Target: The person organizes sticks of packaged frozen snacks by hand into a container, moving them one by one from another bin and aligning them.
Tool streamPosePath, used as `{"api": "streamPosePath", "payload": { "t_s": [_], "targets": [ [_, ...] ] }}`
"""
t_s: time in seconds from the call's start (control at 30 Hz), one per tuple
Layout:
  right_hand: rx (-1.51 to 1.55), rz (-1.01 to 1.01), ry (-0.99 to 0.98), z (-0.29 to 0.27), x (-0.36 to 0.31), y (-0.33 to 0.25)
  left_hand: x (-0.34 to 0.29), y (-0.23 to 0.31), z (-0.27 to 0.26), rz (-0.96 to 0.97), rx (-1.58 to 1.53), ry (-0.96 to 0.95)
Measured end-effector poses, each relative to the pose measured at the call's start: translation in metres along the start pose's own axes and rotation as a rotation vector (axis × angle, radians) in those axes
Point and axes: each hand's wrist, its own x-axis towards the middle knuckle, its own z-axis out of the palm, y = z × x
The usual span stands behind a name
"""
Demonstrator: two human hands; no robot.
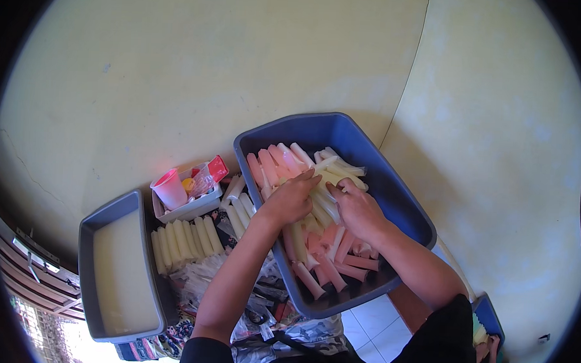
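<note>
Both of my hands are inside a deep blue-grey plastic tub [406,209]. It holds many slim, liquid-filled plastic tubes, pink ones [329,269] and pale yellow ones [325,206]. My left hand [294,198] is closed at the left side of the pale yellow tubes in the middle, its index finger reaching across them. Opposite it, my right hand [357,209] curls over the same tubes from the right, thumb and fingers bent round them. The undersides of both hands are hidden. Pink tubes lie near and far of the hands along the left side.
Left of the tub, more pale yellow tubes [187,242] lie in a row beside clear plastic bags [202,278]. A grey tub of cream-coloured liquid [121,278] stands far left. Behind is a white box [189,207] with a pink cup [170,188]. Another person's hand [493,346] shows lower right.
</note>
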Motion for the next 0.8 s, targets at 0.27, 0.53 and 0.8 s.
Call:
{"api": "streamPosePath", "payload": {
  "t_s": [0.27,0.53,0.8],
  "targets": [
    [-0.097,0.007,-0.041,0.003,0.0,-0.001,-0.001,0.006,0.001,-0.118,0.05,-0.073],
    [-0.044,0.07,-0.012,-0.019,-0.003,-0.018,-0.004,0.012,-0.008,0.0,0.011,0.197],
    [0.308,0.014,0.213,-0.073,-0.023,-0.08,-0.085,0.067,-0.053,0.121,-0.018,0.641]
  ]
}}
